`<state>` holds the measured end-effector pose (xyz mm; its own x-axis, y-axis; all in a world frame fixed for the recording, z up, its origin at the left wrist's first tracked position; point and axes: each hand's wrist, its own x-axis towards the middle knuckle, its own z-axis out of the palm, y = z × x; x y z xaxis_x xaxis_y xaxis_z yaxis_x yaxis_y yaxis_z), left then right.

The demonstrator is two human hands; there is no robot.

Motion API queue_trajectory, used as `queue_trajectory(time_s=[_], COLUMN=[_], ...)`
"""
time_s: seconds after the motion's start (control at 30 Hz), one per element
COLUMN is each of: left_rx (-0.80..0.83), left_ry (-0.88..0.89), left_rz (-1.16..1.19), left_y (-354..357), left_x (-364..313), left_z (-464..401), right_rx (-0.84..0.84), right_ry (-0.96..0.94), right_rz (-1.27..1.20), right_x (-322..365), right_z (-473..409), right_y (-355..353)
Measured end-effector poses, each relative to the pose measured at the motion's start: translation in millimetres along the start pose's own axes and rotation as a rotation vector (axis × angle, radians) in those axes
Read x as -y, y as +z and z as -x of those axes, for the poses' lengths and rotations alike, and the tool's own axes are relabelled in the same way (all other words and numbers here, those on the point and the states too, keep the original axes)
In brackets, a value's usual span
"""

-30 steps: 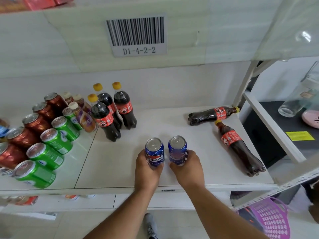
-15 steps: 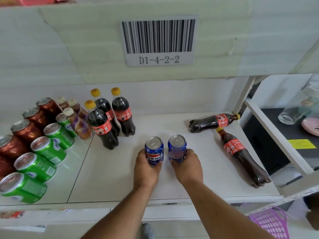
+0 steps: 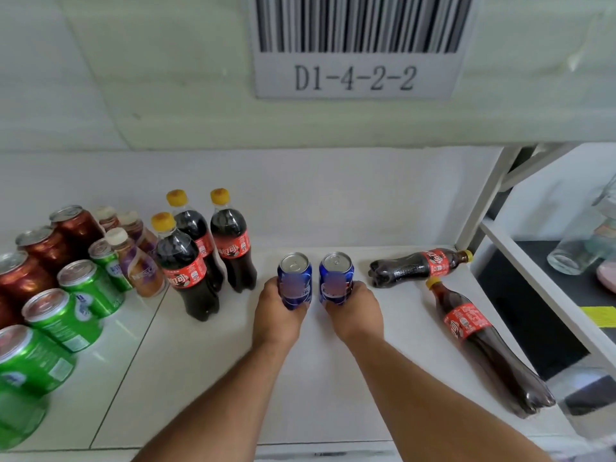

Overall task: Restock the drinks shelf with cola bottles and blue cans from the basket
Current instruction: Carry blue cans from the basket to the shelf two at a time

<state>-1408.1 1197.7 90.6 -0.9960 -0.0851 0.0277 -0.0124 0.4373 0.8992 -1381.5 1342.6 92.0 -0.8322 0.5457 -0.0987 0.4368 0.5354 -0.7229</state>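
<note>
Two blue cans stand upright side by side at the middle of the white shelf (image 3: 333, 378). My left hand (image 3: 278, 315) is wrapped around the left blue can (image 3: 295, 278). My right hand (image 3: 355, 311) grips the right blue can (image 3: 336, 276). Three cola bottles (image 3: 186, 271) with yellow caps stand upright just left of the cans. Two more cola bottles lie on their sides to the right: one (image 3: 416, 265) at the back, one (image 3: 483, 348) running toward the front edge. The basket is out of view.
Red cans (image 3: 50, 248), green cans (image 3: 70, 315) and small brown drink bottles (image 3: 136, 265) fill the shelf's left side. A barcode label (image 3: 356, 45) hangs on the shelf above. A white upright post (image 3: 480, 201) bounds the right end; a glass jar (image 3: 586, 241) stands beyond it.
Both hands have pushed the two blue cans a little deeper onto the shelf. The camera has moved closer and lower, so the basket has left the view.
</note>
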Motion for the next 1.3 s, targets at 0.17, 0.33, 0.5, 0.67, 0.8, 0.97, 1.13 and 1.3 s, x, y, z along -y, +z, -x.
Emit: queue_trajectory(time_s=[0.17, 0.33, 0.5, 0.67, 0.8, 0.97, 1.13, 1.3], left_rx=[0.01, 0.025, 0.07, 0.119, 0.192, 0.246, 0.347, 0.359], left_ry=[0.011, -0.003, -0.028, -0.119, -0.164, -0.181, -0.071, 0.011], left_rz=[-0.007, -0.044, -0.075, -0.176, -0.256, -0.306, -0.634, -0.87], left_y=[6, 8, 4, -14, -36, -64, -96, -141], left_x=[0, 3, -1, -4, -11, -20, -30, -29], left_z=[-18, -29, -28, -6, 24, 57, 87, 111], right_rx=[0.011, 0.011, 0.067, 0.131, 0.209, 0.285, 0.354, 0.445], right_ry=[0.012, 0.016, 0.019, 0.062, 0.043, -0.036, -0.254, -0.441], right_rz=[0.004, 0.032, 0.037, 0.122, 0.15, 0.164, 0.319, 0.572], right_x=[8, 14, 16, 10, 13, 25, 33, 42], right_z=[-19, -26, -15, 10, 34, 58, 87, 117], right_y=[1, -1, -13, -30, -43, -53, -50, -45])
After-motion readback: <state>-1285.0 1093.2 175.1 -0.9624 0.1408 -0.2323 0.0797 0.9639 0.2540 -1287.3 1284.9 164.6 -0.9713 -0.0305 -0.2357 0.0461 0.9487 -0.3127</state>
